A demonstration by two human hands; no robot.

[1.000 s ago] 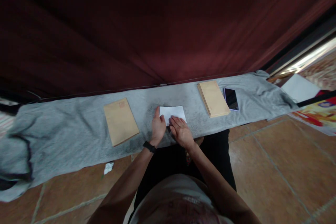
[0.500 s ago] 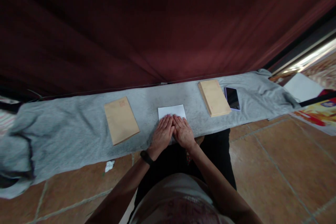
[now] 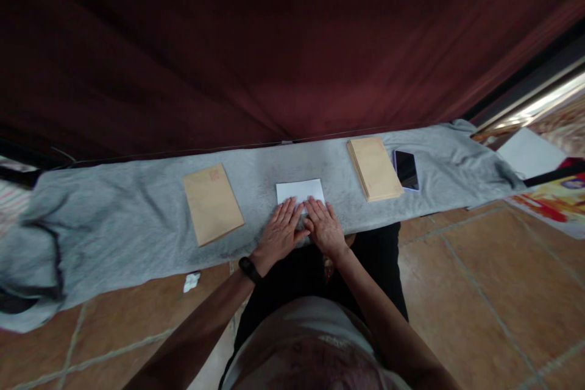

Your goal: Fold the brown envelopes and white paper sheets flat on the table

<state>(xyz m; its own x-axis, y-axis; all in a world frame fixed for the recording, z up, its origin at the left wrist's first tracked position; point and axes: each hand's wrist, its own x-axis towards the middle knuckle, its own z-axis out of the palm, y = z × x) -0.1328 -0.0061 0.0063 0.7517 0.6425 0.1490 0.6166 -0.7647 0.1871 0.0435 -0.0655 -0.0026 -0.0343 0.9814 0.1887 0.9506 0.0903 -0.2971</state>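
A folded white sheet of paper (image 3: 299,190) lies on a grey cloth (image 3: 137,219) right in front of me. My left hand (image 3: 280,233) rests flat on the sheet's near left part, fingers stretched out. My right hand (image 3: 325,228) lies flat beside it on the near right part, fingers also spread. Both hands press down on the paper and hold nothing. A black band sits on my left wrist.
A single brown envelope (image 3: 212,203) lies to the left. A stack of brown envelopes (image 3: 373,168) sits to the right, with a dark phone (image 3: 406,170) beside it. A dark red curtain hangs behind. A crumpled paper scrap (image 3: 191,281) is on the tiled floor.
My left hand moved from the sheet's left edge onto the paper beside my right hand. Both hands then slid a little toward me, flat on the sheet.
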